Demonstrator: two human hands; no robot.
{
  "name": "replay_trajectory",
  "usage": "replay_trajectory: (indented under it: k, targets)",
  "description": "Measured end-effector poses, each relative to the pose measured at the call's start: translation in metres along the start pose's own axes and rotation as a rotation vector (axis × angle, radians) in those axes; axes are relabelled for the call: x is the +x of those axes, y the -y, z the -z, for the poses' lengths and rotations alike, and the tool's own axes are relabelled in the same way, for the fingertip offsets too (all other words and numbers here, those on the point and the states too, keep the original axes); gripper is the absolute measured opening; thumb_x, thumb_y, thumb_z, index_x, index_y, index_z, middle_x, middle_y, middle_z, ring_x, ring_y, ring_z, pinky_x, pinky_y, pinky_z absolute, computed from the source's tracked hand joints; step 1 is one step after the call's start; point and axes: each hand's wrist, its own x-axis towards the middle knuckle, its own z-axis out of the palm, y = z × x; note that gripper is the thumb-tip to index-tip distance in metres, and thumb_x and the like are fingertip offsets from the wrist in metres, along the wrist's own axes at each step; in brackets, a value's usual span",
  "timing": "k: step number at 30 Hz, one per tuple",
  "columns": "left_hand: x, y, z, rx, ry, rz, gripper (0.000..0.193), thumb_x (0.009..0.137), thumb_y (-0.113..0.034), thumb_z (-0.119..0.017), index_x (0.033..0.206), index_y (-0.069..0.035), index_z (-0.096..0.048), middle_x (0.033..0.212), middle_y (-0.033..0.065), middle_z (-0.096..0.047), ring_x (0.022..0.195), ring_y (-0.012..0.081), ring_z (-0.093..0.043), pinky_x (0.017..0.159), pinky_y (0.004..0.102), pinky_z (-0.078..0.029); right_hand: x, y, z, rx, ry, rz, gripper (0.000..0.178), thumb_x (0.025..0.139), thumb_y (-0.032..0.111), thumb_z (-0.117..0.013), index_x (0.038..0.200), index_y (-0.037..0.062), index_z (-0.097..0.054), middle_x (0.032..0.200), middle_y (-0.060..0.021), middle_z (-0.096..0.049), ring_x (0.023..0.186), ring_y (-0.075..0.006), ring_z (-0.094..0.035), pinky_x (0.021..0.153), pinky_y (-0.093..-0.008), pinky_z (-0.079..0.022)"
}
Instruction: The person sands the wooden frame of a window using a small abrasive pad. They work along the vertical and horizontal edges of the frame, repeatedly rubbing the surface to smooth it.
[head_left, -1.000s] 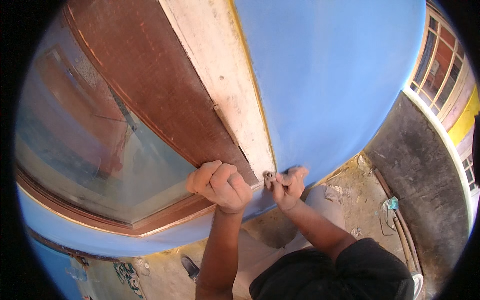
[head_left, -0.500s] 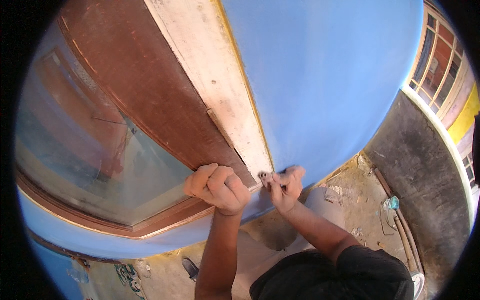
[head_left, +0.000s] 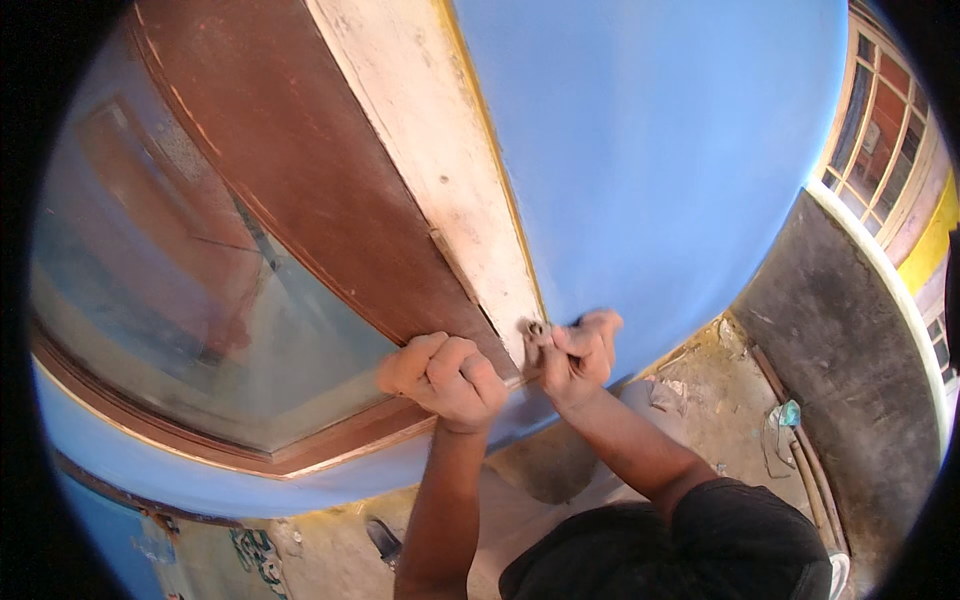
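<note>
My left hand [head_left: 446, 382] is closed in a fist against the lower corner of a brown wooden window sash [head_left: 310, 180]; whatever it may hold is hidden. Close by on the right, my right hand [head_left: 585, 358] pinches a small greyish-brown piece [head_left: 536, 331], too blurred to name. That piece is at the lower end of the pale, scuffed window frame [head_left: 440, 160], by its yellowish edge. A narrow hinge [head_left: 455, 264] joins sash and frame above my hands. Cloudy glass [head_left: 290, 370] fills the sash.
A smooth blue wall [head_left: 650, 150] rises beside the frame. On the right stands a low dark grey wall [head_left: 830, 310], with poles [head_left: 810, 470] along its foot. Debris lies on the ground, and a dark slipper [head_left: 382, 540] sits below. A barred window [head_left: 878, 130] is far right.
My right hand and its small piece have shifted slightly up and to the right. My left fist sits a little further right, along with the sash and frame in view.
</note>
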Motion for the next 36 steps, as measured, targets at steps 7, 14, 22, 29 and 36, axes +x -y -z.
replay_trajectory:
  k: [7, 14, 22, 29, 36]
  targets:
    - [-0.005, 0.003, 0.008, 0.069, 0.046, -0.006, 0.01, 0.095, -0.002, -0.056, 0.099, -0.011, -0.058, 0.111, 0.0105, -0.049, 0.099, 0.0294, -0.045, 0.087, 0.0443, -0.038, -0.001, 0.017, 0.004, 0.012, 0.084, -0.114, 0.02, 0.085, 0.0, -0.083, 0.088, 0.0089, -0.066, 0.08, -0.0072, -0.06, 0.076, -0.027, -0.053, 0.079, -0.0414, -0.039]
    - [-0.004, -0.004, 0.006, 0.001, 0.039, 0.02, 0.013, 0.092, -0.001, -0.057, 0.1, -0.011, -0.059, 0.112, 0.0098, -0.048, 0.101, 0.0291, -0.044, 0.089, 0.0449, -0.037, 0.254, 0.082, -0.067, 0.122, -0.214, 0.202, 0.016, 0.08, 0.005, -0.09, 0.084, 0.0072, -0.075, 0.073, -0.0081, -0.062, 0.067, -0.0255, -0.055, 0.067, -0.0396, -0.039]
    - [-0.003, 0.0, 0.007, 0.004, 0.007, 0.017, 0.017, 0.089, -0.001, -0.058, 0.1, -0.014, -0.062, 0.112, 0.0064, -0.051, 0.102, 0.0281, -0.043, 0.09, 0.0435, -0.036, 0.082, 0.037, -0.016, -0.028, 0.036, 0.101, 0.023, 0.081, 0.001, -0.088, 0.081, 0.0081, -0.066, 0.075, -0.0082, -0.055, 0.07, -0.0252, -0.051, 0.074, -0.0412, -0.035]
    - [-0.003, -0.002, 0.004, -0.012, 0.0, 0.005, 0.016, 0.089, -0.002, -0.06, 0.099, -0.014, -0.06, 0.11, 0.0056, -0.051, 0.1, 0.0269, -0.043, 0.089, 0.0426, -0.034, 0.176, 0.063, -0.047, 0.045, -0.133, 0.187, 0.022, 0.082, 0.006, -0.092, 0.082, 0.0093, -0.071, 0.068, -0.0063, -0.056, 0.063, -0.0234, -0.051, 0.067, -0.0395, -0.036]
    - [0.008, -0.016, 0.012, -0.023, 0.05, 0.069, 0.022, 0.087, -0.005, -0.064, 0.106, -0.013, -0.071, 0.119, 0.0057, -0.058, 0.112, 0.028, -0.048, 0.096, 0.0437, -0.038, 0.404, 0.128, -0.105, 0.168, -0.318, 0.421, 0.042, 0.091, 0.033, -0.09, 0.065, 0.0087, -0.067, 0.056, -0.0083, -0.06, 0.05, -0.0237, -0.054, 0.053, -0.0413, -0.039]
